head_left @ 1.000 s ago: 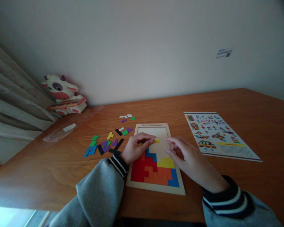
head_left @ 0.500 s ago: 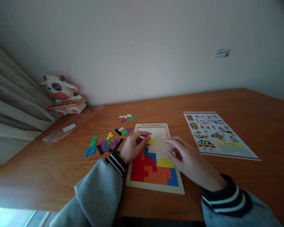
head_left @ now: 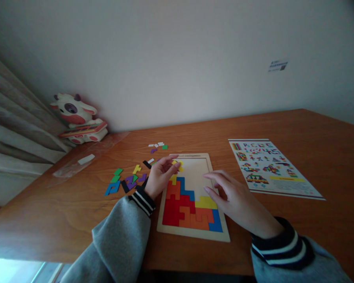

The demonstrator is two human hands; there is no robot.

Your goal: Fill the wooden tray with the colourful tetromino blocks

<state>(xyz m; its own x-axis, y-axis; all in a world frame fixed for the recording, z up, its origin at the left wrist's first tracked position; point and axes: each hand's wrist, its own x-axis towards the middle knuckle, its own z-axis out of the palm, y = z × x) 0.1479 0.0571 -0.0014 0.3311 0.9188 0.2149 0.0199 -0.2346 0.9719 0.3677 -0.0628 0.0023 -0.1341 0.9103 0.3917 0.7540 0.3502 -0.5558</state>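
A wooden puzzle board [head_left: 191,237] lies in front of me, its lower part filled with red, orange, blue and yellow pieces. My left hand [head_left: 162,177] is over the board's upper left, its thumb and fingertips pinched on a yellow puzzle piece [head_left: 180,166]. Just below those fingers, another yellow piece [head_left: 173,179] sits against the board's left side, partly hidden by the hand. Beside it is a stepped blue piece [head_left: 186,190]. My right hand [head_left: 228,192] hovers at the board's right edge, thumb and fingers apart, holding nothing.
Loose puzzle pieces [head_left: 131,182] in several colours lie left of the board, with a small group of white, green and purple ones [head_left: 164,147] farther back. A printed pattern sheet [head_left: 271,169] lies right. A cow toy [head_left: 79,118] and clear plastic wrapping [head_left: 73,167] are at left.
My left hand has moved up and left with the yellow piece, uncovering the other yellow piece and more of the blue one. The right hand has stayed in place.
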